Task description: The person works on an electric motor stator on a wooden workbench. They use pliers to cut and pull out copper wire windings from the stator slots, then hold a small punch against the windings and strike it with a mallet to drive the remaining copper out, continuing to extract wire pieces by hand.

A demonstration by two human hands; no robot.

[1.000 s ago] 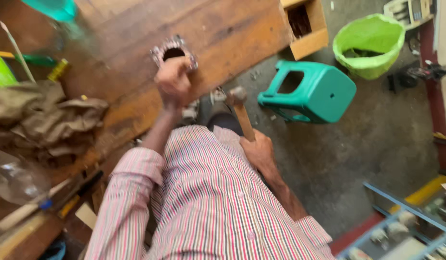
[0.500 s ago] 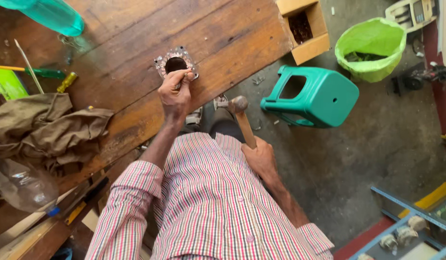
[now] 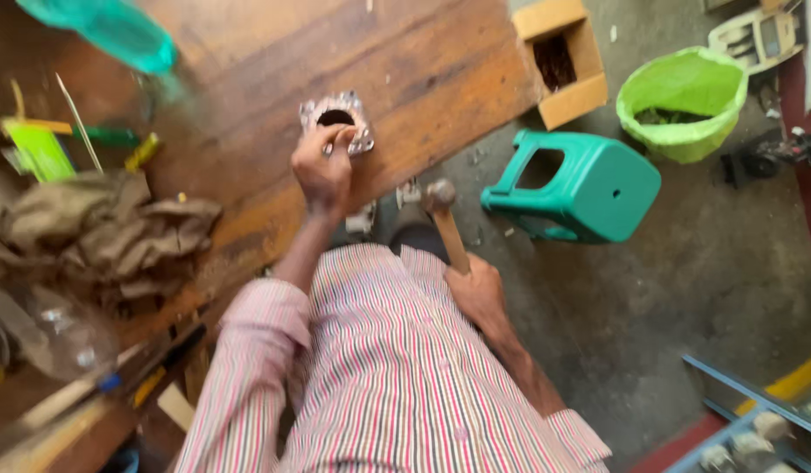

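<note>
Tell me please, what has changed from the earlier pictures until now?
Very little moved. The left hand stayed at the square metal plate on the wooden bench; its fingers now curl over the plate's near edge. The right hand still grips the hammer, head up, beside the bench. Nothing was picked up or let go. The green stool did not move.

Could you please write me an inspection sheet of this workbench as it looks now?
Surface: worn wooden bench, stained.
Job's things: square metal plate with a round hole, flat on the bench; hammer, wooden handle, head up.
Clutter: brown rag, clear plastic bottle, teal bottle, green-handled tools.
Hands: left hand with fingertips on the plate; right hand gripping the hammer off the bench edge.
Cables: nothing seen.
Surroundings: teal plastic stool, cardboard box, green tub, concrete floor.
</note>
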